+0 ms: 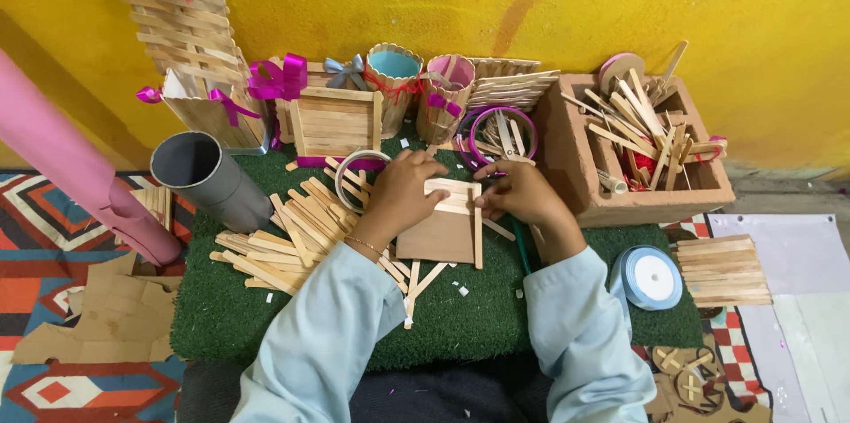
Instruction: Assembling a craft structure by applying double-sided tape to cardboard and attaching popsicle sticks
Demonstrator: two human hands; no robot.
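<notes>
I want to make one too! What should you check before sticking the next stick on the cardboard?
1. Cardboard square lies flat on the green mat: ok.
2. Left hand holds it in place: ok.
3. Right hand pinches the pale stick at the top edge: ok.
4. Spare sticks within reach: ok.
5. Glue on the stick: cannot tell.
6. Side stick lines up with the edge: ok.
</notes>
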